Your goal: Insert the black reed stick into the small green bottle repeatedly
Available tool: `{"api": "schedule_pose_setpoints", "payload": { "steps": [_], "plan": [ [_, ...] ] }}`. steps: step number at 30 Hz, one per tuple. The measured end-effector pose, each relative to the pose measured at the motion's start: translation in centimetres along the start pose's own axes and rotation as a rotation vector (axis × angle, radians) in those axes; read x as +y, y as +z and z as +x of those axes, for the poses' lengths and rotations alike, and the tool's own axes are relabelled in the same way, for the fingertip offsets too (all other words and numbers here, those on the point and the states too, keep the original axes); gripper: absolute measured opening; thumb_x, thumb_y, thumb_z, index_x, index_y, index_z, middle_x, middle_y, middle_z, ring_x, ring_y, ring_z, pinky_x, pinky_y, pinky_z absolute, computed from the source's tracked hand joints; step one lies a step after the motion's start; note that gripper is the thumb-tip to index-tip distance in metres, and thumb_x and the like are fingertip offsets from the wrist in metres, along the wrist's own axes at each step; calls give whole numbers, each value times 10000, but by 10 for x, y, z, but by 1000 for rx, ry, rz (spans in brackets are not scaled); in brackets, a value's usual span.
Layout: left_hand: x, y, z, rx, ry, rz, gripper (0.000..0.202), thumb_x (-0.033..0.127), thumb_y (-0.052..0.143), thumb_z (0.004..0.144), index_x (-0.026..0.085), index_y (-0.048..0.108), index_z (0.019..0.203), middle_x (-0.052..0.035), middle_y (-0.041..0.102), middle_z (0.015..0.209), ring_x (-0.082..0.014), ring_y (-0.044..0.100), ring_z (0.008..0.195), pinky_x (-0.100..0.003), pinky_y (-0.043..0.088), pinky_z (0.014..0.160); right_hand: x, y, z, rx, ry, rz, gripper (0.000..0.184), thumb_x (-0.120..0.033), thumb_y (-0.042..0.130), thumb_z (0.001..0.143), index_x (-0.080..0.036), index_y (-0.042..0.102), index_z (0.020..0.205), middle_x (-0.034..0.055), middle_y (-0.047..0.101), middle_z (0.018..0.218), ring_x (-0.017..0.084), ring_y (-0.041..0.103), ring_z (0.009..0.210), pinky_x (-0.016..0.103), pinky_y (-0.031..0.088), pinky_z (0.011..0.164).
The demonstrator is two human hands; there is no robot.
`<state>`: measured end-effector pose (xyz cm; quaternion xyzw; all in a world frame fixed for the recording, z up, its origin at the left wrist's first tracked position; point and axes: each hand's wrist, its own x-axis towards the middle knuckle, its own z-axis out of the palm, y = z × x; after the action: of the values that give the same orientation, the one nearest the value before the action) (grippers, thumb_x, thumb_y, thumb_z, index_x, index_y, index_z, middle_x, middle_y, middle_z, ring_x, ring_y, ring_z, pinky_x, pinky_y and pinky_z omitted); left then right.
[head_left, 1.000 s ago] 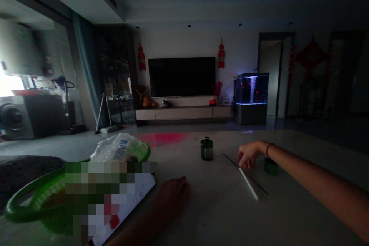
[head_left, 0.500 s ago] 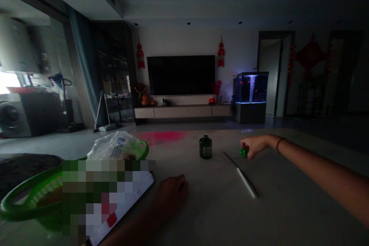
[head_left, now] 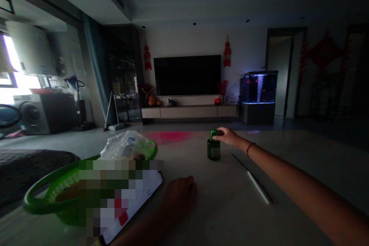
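A small dark green bottle (head_left: 213,150) stands upright on the grey table (head_left: 225,207). My right hand (head_left: 227,136) reaches out over it and pinches a green cap (head_left: 213,134) right at the bottle's mouth. A red band is on that wrist. My left hand (head_left: 180,192) rests on the table with its fingers curled loosely, next to the corner of a white booklet (head_left: 135,203). It holds nothing that I can see. A thin white and black stick (head_left: 255,184) lies on the table under my right forearm.
A green plastic basket (head_left: 49,196) with a crinkled plastic bag (head_left: 127,147) sits at the left. Beyond the table lie an open floor, a wall television (head_left: 187,75), a low cabinet (head_left: 187,111) and a lit fish tank (head_left: 258,90). The room is dim.
My right hand left the stick, picked up the green cap from the table's right side and carried it left to the bottle's mouth. My left hand stayed put.
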<state>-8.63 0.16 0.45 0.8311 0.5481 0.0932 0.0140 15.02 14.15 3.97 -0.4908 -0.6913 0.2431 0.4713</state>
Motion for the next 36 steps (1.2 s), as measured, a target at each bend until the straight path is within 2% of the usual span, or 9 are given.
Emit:
{"api": "schedule_pose_setpoints", "payload": {
  "steps": [4,7,10,13,16,18,24,31,36],
  "plan": [
    [-1,1,-1,-1,13,-17,314,321,287,847,183,561,778,-31,604,700,-122,536,615,-212,306,540,2,7,-7,18,47,55,433,-205,644,615,-129,508,1020,106,595,1023,187,552,953,314,424,820],
    [-1,2,0,3,7,-2,313,311,288,842,182,563,768,-32,604,698,-127,540,620,-216,299,527,-2,9,-19,7,62,250,683,-240,615,645,-164,305,1249,117,521,1162,185,480,1085,317,372,898],
    [-1,2,0,22,18,13,312,304,282,842,184,558,761,-35,607,699,-134,541,618,-224,295,520,-6,6,-33,-30,90,370,703,-322,536,713,-182,186,1306,95,553,1127,170,459,1112,326,331,935],
    [-1,3,0,12,16,19,309,311,288,840,182,556,758,-36,607,696,-132,541,618,-224,295,522,-7,-2,-45,83,182,380,560,-401,466,737,-171,319,1225,78,620,963,184,521,1021,330,390,865],
    [-1,2,0,17,34,13,316,312,280,843,179,556,762,-36,606,701,-131,544,625,-221,295,521,-8,-8,-51,197,310,410,400,-415,362,761,-146,464,1040,43,605,663,166,588,672,309,468,681],
    [-1,2,0,16,44,11,317,309,277,843,180,557,771,-37,608,706,-134,547,624,-222,298,518,-12,-7,-50,244,355,417,355,-393,335,764,-146,480,975,36,584,622,143,557,573,280,469,605],
    [1,-2,-1,-9,26,32,312,303,280,840,182,561,778,-42,616,717,-141,555,627,-227,317,525,-31,7,-42,138,239,280,369,-449,328,775,-171,507,938,83,627,957,170,564,899,247,426,687],
    [1,0,0,-25,24,30,322,309,269,846,176,562,827,-51,621,763,-149,569,692,-232,355,581,-22,-1,-50,333,430,456,169,-291,447,725,-158,523,796,38,634,640,136,575,606,238,411,569],
    [0,1,0,-10,47,43,321,314,270,849,180,559,811,-53,618,743,-155,569,668,-241,354,574,-31,2,-50,231,293,412,177,-313,476,715,-173,558,786,36,663,789,157,588,799,241,393,647]
  ]
}}
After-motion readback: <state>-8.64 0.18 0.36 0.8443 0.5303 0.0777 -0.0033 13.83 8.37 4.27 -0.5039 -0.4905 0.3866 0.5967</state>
